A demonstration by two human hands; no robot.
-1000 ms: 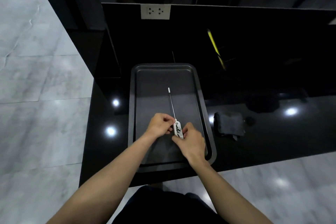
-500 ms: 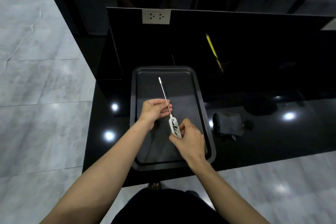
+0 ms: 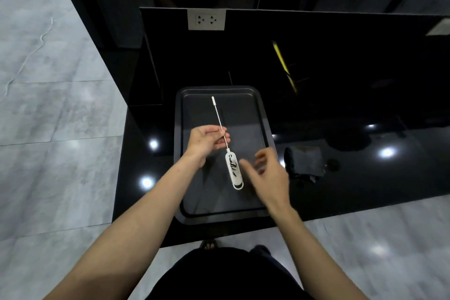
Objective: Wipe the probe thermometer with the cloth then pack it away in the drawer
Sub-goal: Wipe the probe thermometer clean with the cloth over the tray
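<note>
Glossy black stone makes up the worktop [image 3: 365,178] in front of me, throwing back bright spots of ceiling light, with pale grey marble-look floor tiles [image 3: 56,129] filling the left of the frame. A white double wall socket [image 3: 206,19] sits on the dark back panel near the top centre, and a yellow streak [image 3: 283,66] shows on the panel to the upper right; I cannot tell what it is.

Centre frame, a dark grey rectangular metal tray [image 3: 179,153] lies on the worktop. Above it I hold the white-handled probe thermometer with its thin metal stem [image 3: 233,170]: my left hand [image 3: 207,143] pinches the stem between thumb and fingertips just above the handle, the stem's capped tip pointing to the tray's far edge and the handle hanging free towards me. My right hand [image 3: 267,173] is open, fingers loosely spread and blurred, gripping nothing, just right of the handle. A crumpled dark grey cloth [image 3: 304,163] lies on the worktop just right of the tray.
</note>
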